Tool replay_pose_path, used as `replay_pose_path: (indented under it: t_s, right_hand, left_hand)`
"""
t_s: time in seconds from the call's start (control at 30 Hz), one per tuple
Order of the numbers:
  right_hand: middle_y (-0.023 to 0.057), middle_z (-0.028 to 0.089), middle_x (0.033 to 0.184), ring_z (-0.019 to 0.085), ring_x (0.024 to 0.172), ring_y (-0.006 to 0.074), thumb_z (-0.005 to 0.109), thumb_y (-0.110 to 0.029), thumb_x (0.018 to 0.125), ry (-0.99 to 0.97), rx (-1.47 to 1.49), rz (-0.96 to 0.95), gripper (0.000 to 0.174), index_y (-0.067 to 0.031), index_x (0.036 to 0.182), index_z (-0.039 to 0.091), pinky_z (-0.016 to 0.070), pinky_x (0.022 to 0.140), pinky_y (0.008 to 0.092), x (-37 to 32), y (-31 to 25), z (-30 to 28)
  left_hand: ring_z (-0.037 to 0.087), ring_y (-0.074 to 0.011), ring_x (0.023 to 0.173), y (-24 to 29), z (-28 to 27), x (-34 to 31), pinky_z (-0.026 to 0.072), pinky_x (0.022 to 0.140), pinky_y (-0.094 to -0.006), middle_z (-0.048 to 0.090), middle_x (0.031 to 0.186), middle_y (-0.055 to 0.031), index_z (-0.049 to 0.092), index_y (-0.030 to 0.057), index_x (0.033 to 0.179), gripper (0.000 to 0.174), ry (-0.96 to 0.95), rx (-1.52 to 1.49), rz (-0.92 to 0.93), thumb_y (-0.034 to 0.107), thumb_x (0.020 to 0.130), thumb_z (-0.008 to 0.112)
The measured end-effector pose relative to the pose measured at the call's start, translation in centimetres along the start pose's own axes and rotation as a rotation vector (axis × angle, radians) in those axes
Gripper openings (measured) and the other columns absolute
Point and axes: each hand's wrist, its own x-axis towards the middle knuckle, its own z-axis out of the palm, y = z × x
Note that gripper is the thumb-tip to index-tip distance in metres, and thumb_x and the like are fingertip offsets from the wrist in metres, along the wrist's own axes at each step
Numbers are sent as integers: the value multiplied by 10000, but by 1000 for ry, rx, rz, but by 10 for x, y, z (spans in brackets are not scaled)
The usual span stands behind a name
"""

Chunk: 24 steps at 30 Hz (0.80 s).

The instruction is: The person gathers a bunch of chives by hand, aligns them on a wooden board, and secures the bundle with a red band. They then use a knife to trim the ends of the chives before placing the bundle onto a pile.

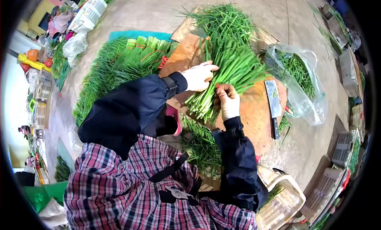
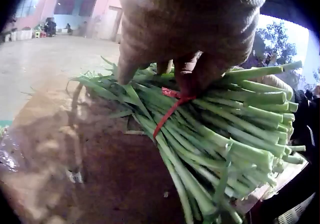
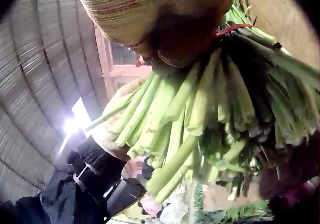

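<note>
A thick bundle of green stalks [image 1: 228,67], resembling chives, lies over a brown board [image 1: 254,115], its pale cut ends toward me. My gloved left hand [image 1: 199,76] grips the bundle's left side. The gloved right hand [image 1: 228,101] is at the near side of the stalks and pinches a red tie [image 2: 172,111] that runs round them. In the right wrist view, a short red end shows by the right fingertips [image 3: 175,56], and the left hand [image 3: 112,134] is partly hidden behind the stalks.
A knife [image 1: 273,107] lies on the board's right side. Tied green bundles [image 1: 139,57] are at left, a loose green pile [image 1: 222,21] beyond the board. A clear plastic bag [image 1: 305,103] holds more greens at right. A pale basket [image 1: 283,202] stands near my right elbow.
</note>
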Motion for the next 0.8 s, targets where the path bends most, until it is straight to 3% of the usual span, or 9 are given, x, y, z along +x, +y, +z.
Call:
replay_pose_path:
  t_s: [0.13,0.3,0.4,0.43,0.57,0.63,0.67,0.7,0.8]
  right_hand:
    - [-6,543,675,448,497,75,613,-118,874,25,208,-141,89,-43,886,566,377,453,211,-2,30,18]
    - [11,547,651,482,464,90,577,-133,901,32,340,-112,78,-66,888,538,367,400,211,3,67,56]
    - [14,531,675,455,508,77,566,-97,902,67,360,-156,66,-43,907,528,394,465,208,9,71,72]
    - [10,524,672,450,510,75,559,-90,901,44,451,-190,55,-45,902,527,396,464,217,12,74,74]
    - [26,565,782,492,667,86,553,-88,896,121,258,-316,96,-6,947,551,433,599,219,18,89,72]
    - [32,566,755,489,590,84,550,-69,885,151,349,-224,96,-1,952,552,425,546,223,7,82,67]
    - [33,566,747,487,562,84,550,-61,880,103,509,-170,95,0,953,554,421,527,224,1,85,62]
    - [30,561,730,479,516,84,561,-60,874,98,400,-110,95,-2,949,556,409,491,227,-6,77,57]
    - [10,582,744,503,622,77,583,-101,877,27,153,-205,100,-12,921,576,432,597,215,-21,66,49]
  left_hand:
    - [298,-390,1325,-3,-12,4,326,1050,-431,420,1384,-141,563,-7,657,100,-32,70,-70,65,727,571]
    - [374,-352,1270,-7,-23,-11,361,1009,-415,446,1352,-173,604,-8,734,142,-53,100,-201,125,690,581]
    - [462,-390,1155,-10,-10,-14,403,948,-435,529,1220,-213,636,-11,814,198,144,-4,-466,149,715,573]
    - [485,-423,1095,-12,0,-17,408,933,-460,550,1158,-232,632,-4,850,209,315,209,-384,150,721,574]
    - [389,-428,1202,-20,60,-27,316,1026,-473,489,1267,-200,621,29,848,168,770,335,-563,149,734,593]
    - [295,-406,1303,-17,80,-25,244,1070,-505,431,1363,-151,608,58,858,140,862,332,-642,137,743,585]
    - [308,-400,1294,-19,83,-26,251,1056,-514,430,1355,-150,594,55,851,132,907,352,-596,140,750,581]
    - [317,-393,1286,-20,82,-27,254,1051,-516,434,1344,-149,589,52,841,135,938,387,-555,150,748,582]
    - [337,-370,1256,-27,82,-28,264,1042,-506,436,1323,-137,597,65,837,161,1019,406,-492,196,744,583]
